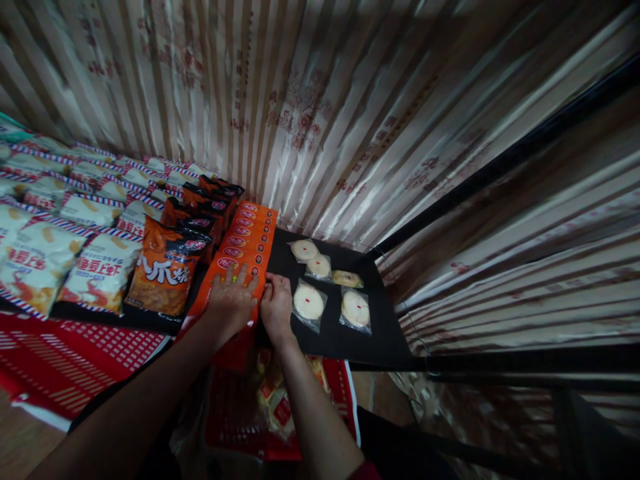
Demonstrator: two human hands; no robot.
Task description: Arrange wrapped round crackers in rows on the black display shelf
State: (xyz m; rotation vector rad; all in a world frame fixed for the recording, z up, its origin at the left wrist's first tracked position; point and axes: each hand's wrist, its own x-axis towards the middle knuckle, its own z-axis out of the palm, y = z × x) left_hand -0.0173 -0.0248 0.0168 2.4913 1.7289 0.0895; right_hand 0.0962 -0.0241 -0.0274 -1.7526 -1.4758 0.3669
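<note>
A long orange strip of snack packets (245, 243) lies on the black shelf (370, 333), running from the front edge toward the back. My left hand (231, 301) rests flat on its near end with fingers spread. My right hand (276, 305) pinches the strip's near right edge, fingers curled. Several clear packets of round white cakes (309, 301) lie just right of my right hand.
Dark orange snack bags (165, 270) and rows of white bags with red-blue trim (37, 260) fill the shelf to the left. A red basket (280, 407) with packets sits below my arms. Striped shiny fabric covers the wall behind.
</note>
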